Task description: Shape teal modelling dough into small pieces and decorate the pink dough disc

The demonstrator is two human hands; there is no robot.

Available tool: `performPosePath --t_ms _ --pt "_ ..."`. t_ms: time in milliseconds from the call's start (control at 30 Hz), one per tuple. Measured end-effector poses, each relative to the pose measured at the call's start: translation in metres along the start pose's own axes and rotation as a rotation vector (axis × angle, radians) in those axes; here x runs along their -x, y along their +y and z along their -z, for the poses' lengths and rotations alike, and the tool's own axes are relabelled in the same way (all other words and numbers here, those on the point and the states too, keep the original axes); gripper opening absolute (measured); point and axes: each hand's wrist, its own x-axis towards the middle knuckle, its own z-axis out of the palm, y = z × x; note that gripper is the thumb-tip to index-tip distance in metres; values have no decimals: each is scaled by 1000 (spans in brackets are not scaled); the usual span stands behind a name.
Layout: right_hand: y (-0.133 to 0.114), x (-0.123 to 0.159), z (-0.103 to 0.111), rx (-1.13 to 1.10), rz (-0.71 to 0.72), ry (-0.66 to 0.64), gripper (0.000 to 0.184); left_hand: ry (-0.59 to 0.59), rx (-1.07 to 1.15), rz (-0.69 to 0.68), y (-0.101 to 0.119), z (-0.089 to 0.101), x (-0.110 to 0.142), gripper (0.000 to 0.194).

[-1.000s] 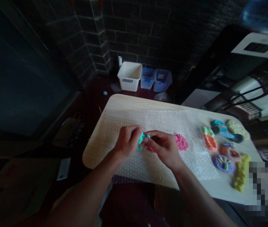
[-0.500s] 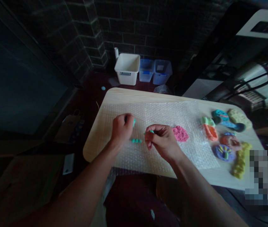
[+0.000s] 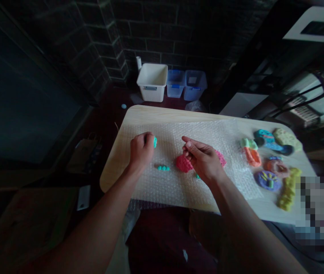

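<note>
Curled closed, my left hand grips a lump of green modelling clay that shows past its fingers, above the bubble wrap. A short row of small green clay balls lies on the wrap between my hands. My right hand has its thumb pressed to bent fingers while the index finger points out; whatever is in the pinch is hidden. Behind and below it sits pink clay, partly covered by the hand. A small green bit shows under the palm's edge.
Finished-looking clay shapes stand on the table's right: an orange-green piece, a teal-blue one, a purple disc, a yellow strip. A white bin and blue-tinted boxes stand on the floor beyond the table.
My right hand has moved up and its index finger has straightened; the green piece seen in its fingertips no longer shows there. More pink clay is uncovered. My left hand has shifted slightly left and up.
</note>
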Motion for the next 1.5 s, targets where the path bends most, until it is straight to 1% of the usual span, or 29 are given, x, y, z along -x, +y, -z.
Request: performPosePath --t_ms 167,233,300,400,467,533,600,667,767,900,1033,1133,1267,1367,1500 --pt "-6 -2 6 37 88 -6 46 -14 -55 -8 0 3 -1 39" --pt "-11 -2 11 62 140 11 45 -38 -85 -29 0 2 -1 39" --pt "-15 -1 17 117 174 23 48 -66 -112 -51 0 1 0 39" --pt "-20 2 26 218 167 52 60 -121 -156 -80 0 -3 1 39" --pt "-21 4 32 273 166 75 62 -160 -165 -91 0 -6 2 37" --pt "-23 5 38 311 205 88 58 -204 -129 -88 0 -9 3 37" --pt "-24 6 41 336 244 83 49 -244 -47 -87 -2 -12 2 36" --pt "-24 5 43 333 245 69 42 -259 33 -97 -6 -15 1 34" --pt "-20 2 44 280 206 30 44 -262 47 -116 -11 -17 0 34" --pt "-13 -4 42 228 199 8 53 -292 -66 -166 -13 -14 1 35" --pt "-13 -4 40 179 180 -12 46 -338 -44 -198 -14 -13 2 36" --pt "-16 -2 38 141 161 1 41 -348 -6 -225 -17 -14 2 37" --pt "-22 2 35 194 128 25 40 -351 32 -231 -19 -14 3 39" --pt "-24 3 32 264 108 30 46 -359 22 -245 -18 -14 4 39" --pt "-19 0 32 332 162 26 51 -379 -68 -270 -15 -11 5 40"
